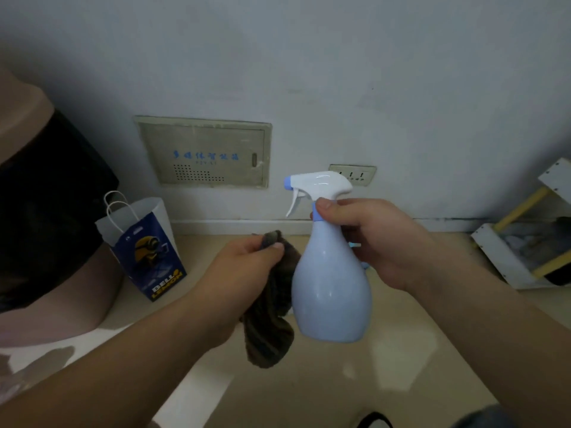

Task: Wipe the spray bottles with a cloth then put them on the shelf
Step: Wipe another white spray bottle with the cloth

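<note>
Hanging in mid-air above the floor, a pale blue spray bottle (332,291) is gripped at its neck by the right hand (375,242); a dark cloth (268,322) is clutched in the left hand (244,273), apparently just beside it. Shelving is judged still ahead.

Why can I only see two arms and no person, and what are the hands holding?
The camera sits on the person's head and looks down, so you see only their own arms. The right hand grips a light blue spray bottle by its neck, lifted off the floor, with its white trigger top pointing left. The left hand holds a dark cloth that hangs down beside the bottle. On the floor by the wall stands a blue and white paper bag. At the right edge is part of a white shelf.
</note>
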Tool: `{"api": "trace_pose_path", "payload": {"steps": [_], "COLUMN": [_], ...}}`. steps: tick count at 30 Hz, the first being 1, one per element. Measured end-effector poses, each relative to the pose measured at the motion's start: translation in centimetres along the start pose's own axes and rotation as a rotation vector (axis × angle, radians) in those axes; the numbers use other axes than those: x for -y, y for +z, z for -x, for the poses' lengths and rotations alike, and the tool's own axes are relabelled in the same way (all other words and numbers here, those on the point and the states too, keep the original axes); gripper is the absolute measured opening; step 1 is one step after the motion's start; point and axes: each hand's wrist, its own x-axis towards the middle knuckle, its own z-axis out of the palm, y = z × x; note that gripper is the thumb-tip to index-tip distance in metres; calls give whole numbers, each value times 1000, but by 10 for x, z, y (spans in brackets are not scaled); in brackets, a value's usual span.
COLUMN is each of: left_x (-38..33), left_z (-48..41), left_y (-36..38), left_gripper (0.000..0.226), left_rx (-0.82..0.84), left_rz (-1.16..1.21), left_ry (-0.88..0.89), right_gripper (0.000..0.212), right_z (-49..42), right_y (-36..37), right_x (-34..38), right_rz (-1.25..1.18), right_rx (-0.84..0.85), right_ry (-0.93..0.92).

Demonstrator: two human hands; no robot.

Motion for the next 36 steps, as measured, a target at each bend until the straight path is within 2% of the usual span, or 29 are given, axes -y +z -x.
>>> {"api": "trace_pose_path", "payload": {"steps": [5, 16, 22, 28, 32, 35, 36], "left_x": [14, 19, 23, 23, 15, 30, 41], "left_z": [-12, -16, -20, -18, -14, 1, 13], "left_y": [-3, -3, -5, -4, 5, 22, 31], "left_gripper": [16, 15, 15, 26, 34, 32, 27], "left_rx": [3, 30, 35, 53, 135, 108, 67], "left_rz": [-99, -117, -135, -125, 0, -41, -132], "left_ry": [64, 94, 102, 179, 230, 306, 359], "right_gripper": [6, 21, 21, 34, 42, 36, 34], "right_z": [-5, -20, -23, -25, -29, -31, -32], "right_y": [3, 12, 13, 19, 25, 29, 29], "right_x": [-1, -11, -14, -23, -32, -37, -39], "right_rz": [3, 7, -21, -40, -18, 7, 20], "right_rx": [-18, -26, -7, -42, -73, -143, -170], "right_ry": [14, 110, 140, 94, 48, 2, -12]}}
